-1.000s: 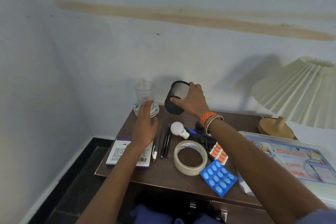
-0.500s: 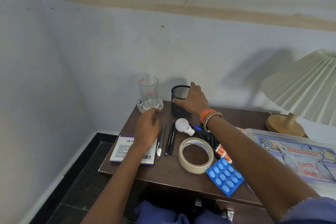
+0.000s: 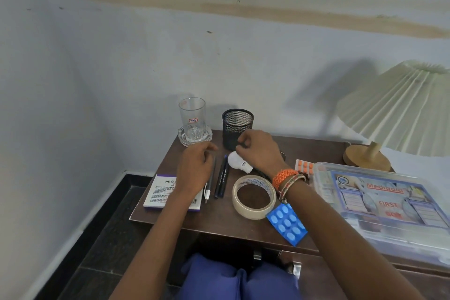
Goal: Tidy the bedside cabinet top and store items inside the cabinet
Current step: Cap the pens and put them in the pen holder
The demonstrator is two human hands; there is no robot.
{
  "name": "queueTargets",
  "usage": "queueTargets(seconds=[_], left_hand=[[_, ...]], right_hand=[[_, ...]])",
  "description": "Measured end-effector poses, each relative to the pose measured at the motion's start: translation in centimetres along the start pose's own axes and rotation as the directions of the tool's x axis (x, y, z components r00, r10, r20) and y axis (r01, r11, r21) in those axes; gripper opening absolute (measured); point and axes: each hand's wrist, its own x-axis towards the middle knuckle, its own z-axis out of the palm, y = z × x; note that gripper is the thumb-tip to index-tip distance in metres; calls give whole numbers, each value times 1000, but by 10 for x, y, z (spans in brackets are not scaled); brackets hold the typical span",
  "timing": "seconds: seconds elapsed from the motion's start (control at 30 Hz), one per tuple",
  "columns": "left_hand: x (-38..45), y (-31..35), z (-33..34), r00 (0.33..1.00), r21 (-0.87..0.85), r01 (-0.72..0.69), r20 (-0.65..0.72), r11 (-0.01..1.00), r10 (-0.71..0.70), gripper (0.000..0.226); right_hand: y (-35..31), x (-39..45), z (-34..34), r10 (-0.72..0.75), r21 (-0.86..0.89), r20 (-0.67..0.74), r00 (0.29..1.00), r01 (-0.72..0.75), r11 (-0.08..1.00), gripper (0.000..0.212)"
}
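Since a second ago your right hand (image 3: 260,151) had let go of the black mesh pen cup (image 3: 237,128), which now stood upright at the back of the cabinet top (image 3: 170,221) instead of tilted in your grasp. That hand was loosely curled, fingers bent and grasping nothing, hovering just in front of the cup and over the white bulb (image 3: 237,163). Your left hand (image 3: 194,170) was likewise half-curled and empty, knuckles up, above the pens (image 3: 220,178) and the near edge of the white booklet (image 3: 165,190); whether it touched them could not be told. Behind it, the clear glass (image 3: 192,118) stood upright in a glass dish (image 3: 185,135), just beside the cup. Right of the pens lay the tape roll (image 3: 254,196), flat; the blue blister pack (image 3: 287,224) touched its near side and overhung the front edge. An orange blister pack (image 3: 304,167) lay against the clear first-aid box (image 3: 379,202). Behind the box stood the lamp's wooden base (image 3: 365,157) under the pleated shade (image 3: 399,109). Beaded bangles (image 3: 286,178) ringed your right wrist.
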Motion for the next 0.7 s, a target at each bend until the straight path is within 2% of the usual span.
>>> queueTargets(seconds=[0.1,0.27,0.37,0.43,0.57,0.6,0.7], left_hand=[[-6,6,-10,997,-67,47,-60,997,-51,25],[-24,-7,-21,979,16,170,-114,985,-167,24],[-36,-17,-20,965,84,243,-121,966,-232,23],[-40,-17,-17,965,106,242,-127,965,-228,22],[-41,-15,-12,959,34,261,-119,965,-255,22],[-41,-15,-12,956,9,263,-141,965,-259,22],[-42,-13,-16,949,-50,243,-192,969,-248,23]], right_hand=[[-3,1,13,-37,-196,93,995,55,979,35],[-3,3,28,-53,-409,176,983,122,904,38],[-2,2,29,-95,-431,145,985,150,890,33],[-7,3,27,-137,-443,77,988,157,883,29],[-34,8,33,-269,-395,-77,960,219,892,27],[-41,9,38,-292,-387,-71,954,243,889,31],[-55,12,61,-318,-370,60,946,317,873,40]])
